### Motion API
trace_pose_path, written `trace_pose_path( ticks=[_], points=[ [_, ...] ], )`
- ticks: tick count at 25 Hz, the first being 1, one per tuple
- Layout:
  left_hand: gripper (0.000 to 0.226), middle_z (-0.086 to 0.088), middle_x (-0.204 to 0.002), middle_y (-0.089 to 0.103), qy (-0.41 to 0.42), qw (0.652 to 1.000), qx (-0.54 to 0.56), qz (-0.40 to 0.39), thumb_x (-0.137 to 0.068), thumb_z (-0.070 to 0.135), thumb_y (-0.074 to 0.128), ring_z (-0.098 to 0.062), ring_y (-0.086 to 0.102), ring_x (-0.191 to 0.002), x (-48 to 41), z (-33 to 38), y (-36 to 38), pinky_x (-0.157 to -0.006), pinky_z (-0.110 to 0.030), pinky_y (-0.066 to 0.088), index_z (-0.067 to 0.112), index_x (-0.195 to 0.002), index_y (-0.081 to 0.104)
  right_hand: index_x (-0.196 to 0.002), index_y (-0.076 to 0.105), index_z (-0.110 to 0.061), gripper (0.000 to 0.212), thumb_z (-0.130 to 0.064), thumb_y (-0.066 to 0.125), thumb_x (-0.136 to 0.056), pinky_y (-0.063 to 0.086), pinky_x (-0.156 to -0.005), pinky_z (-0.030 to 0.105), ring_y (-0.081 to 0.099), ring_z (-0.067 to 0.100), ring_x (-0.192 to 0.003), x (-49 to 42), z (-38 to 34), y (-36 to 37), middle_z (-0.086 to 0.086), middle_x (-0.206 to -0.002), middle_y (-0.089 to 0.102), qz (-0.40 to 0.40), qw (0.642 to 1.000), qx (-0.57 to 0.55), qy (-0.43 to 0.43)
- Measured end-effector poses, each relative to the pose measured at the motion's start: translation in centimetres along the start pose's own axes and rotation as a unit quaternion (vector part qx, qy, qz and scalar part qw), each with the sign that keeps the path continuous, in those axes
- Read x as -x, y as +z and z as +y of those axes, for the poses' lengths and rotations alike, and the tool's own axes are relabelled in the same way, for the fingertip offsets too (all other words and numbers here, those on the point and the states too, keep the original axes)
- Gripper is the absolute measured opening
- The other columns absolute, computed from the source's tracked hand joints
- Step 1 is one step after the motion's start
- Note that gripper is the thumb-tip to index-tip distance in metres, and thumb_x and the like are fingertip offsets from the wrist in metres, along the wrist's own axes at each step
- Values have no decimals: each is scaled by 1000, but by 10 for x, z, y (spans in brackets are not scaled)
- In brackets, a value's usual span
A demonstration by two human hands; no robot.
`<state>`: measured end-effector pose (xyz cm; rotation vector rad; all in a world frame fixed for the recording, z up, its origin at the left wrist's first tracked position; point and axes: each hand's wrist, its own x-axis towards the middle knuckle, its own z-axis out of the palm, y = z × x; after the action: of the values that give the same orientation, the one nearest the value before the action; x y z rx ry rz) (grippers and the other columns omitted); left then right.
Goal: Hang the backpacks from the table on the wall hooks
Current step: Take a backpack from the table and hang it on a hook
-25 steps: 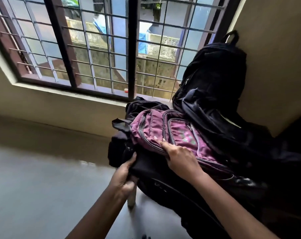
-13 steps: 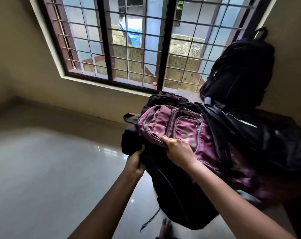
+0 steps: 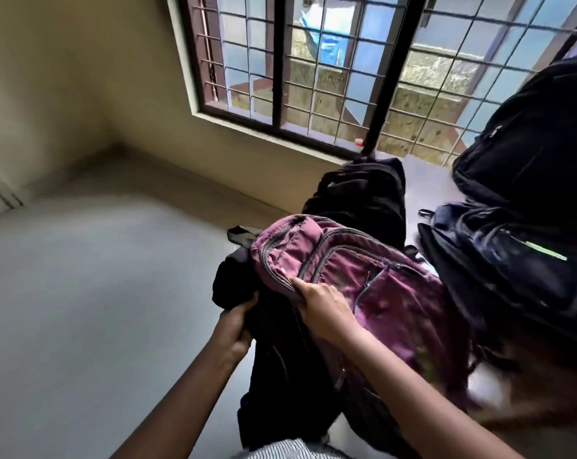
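Observation:
A purple backpack (image 3: 373,276) with black back and straps is lifted off the table edge, its black lower part hanging toward the floor. My right hand (image 3: 320,306) grips its purple top edge. My left hand (image 3: 235,329) is closed on the black fabric at its left side. Behind it a black backpack (image 3: 363,197) lies on the table (image 3: 426,190). A dark navy backpack (image 3: 512,260) lies to the right, and another black backpack (image 3: 532,137) leans upright against the right wall. No wall hooks are in view.
A barred window (image 3: 330,71) fills the far wall above the table. Grey floor (image 3: 81,309) spreads to the left, meeting the beige wall (image 3: 65,77) at a corner.
The purple backpack has come up and away from the pile, held in both hands. The view has swung left, showing more floor and the left wall corner.

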<state>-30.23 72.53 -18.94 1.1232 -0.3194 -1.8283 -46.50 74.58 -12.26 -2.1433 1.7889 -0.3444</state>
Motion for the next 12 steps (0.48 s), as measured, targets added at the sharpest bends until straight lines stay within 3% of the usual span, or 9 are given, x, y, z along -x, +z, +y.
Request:
trace_pose_path(
  ticks=[5,8,9,12],
  points=[
    [13,-9,-75,76,23,996,18,80,-84,7,60,-19,73,-63,31,21,-60,-50,-25,57,3,-95,65,-129,50,-24,42,-20,47,-87,47,-83,42,61,39,-103,-23,-42,45,21,-111,67,-38,997,-57,-27],
    [45,-18,-105,69,43,992,36,115,-70,15,71,-29,68,-92,43,42,-101,-76,-36,58,1,-112,63,-124,55,-23,42,-19,46,-82,48,-77,43,62,41,-98,-37,-69,65,22,-104,69,-61,990,-107,-65],
    [49,-17,-106,69,54,990,45,125,-67,16,72,-29,68,-94,46,51,-114,-81,-37,56,1,-113,63,-121,57,-23,42,-25,44,-80,47,-74,40,64,39,-96,-44,-82,72,20,-101,71,-70,985,-134,-83],
    [23,-9,-87,74,95,981,77,154,-82,12,62,-18,73,-72,52,81,-153,-63,-27,60,5,-104,65,-117,58,-25,41,-28,42,-79,44,-69,35,65,36,-94,-77,-126,98,18,-98,72,-106,970,-171,-135]
  ],
)
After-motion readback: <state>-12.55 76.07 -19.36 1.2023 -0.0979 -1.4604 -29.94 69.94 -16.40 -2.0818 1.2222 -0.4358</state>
